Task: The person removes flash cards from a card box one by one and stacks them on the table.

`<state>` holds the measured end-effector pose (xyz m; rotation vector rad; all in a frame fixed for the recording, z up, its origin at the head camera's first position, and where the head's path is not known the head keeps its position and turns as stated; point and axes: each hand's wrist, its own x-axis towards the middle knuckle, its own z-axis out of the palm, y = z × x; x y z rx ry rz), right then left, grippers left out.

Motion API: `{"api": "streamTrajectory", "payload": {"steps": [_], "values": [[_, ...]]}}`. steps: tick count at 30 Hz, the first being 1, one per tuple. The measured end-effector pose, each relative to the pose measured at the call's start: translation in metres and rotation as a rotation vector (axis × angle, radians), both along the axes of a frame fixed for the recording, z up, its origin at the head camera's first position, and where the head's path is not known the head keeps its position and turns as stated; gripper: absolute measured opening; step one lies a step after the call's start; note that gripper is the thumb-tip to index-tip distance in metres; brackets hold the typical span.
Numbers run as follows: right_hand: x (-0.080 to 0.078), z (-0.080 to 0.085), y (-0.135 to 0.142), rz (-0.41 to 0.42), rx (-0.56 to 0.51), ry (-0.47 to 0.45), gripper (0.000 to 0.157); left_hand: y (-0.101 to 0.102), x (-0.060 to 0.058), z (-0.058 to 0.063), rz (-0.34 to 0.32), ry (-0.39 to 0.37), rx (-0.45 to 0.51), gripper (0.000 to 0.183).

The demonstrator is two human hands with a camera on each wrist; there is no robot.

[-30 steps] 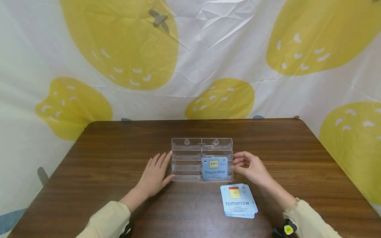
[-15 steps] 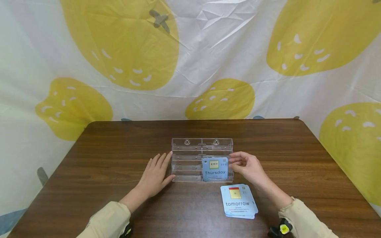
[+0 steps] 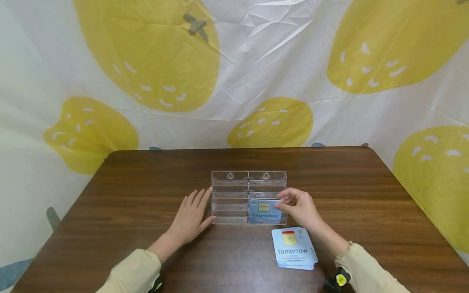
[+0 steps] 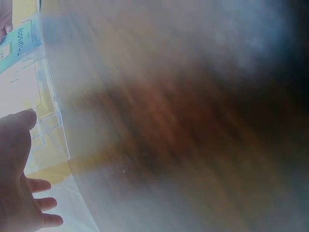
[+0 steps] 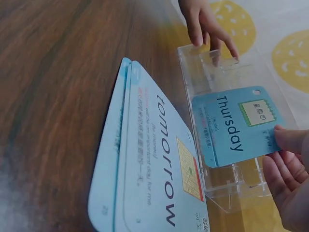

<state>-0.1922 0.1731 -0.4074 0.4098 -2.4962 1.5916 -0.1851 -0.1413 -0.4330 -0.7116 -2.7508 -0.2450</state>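
A light blue "Thursday" card (image 3: 264, 213) stands in the lower right compartment of a clear acrylic rack (image 3: 230, 207). My right hand (image 3: 300, 206) pinches the card at its upper right corner, thumb in front and fingers behind, as the right wrist view shows on the card (image 5: 236, 123). My left hand (image 3: 190, 217) lies with straight fingers against the rack's left side, its fingertips right at the edge. In the left wrist view the thumb of that hand (image 4: 14, 159) overlaps the clear rack (image 4: 50, 116).
A small stack of blue cards (image 3: 294, 248), topped by one reading "tomorrow", lies on the brown wooden table (image 3: 146, 183) in front of the rack's right half. A white curtain (image 3: 256, 81) with yellow fruit prints hangs behind the table.
My right hand has moved left from the card's right edge onto its upper corner and now pinches it. The card's top has tipped back, lower in view. The left hand stays put.
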Motion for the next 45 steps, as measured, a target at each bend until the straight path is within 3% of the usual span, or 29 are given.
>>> {"api": "streamTrajectory", "payload": {"steps": [9, 13, 20, 26, 45], "values": [[-0.001, 0.001, 0.003, -0.08, 0.031, 0.09, 0.013, -0.001, 0.001, -0.001, -0.001, 0.001, 0.005, 0.077], [-0.002, -0.001, 0.006, -0.082, 0.021, 0.079, 0.01, 0.0, 0.0, -0.001, -0.001, 0.008, 0.007, 0.077], [0.008, 0.017, 0.001, -0.097, -0.049, 0.031, 0.006, 0.0, 0.0, -0.001, 0.0, 0.006, 0.006, 0.078], [-0.003, 0.0, 0.011, -0.117, -0.089, 0.023, 0.011, 0.0, 0.0, -0.001, -0.001, 0.003, 0.009, 0.078], [-0.007, 0.01, 0.011, -0.127, -0.185, 0.017, 0.013, -0.001, -0.001, -0.002, 0.002, 0.007, 0.0, 0.078]]}}
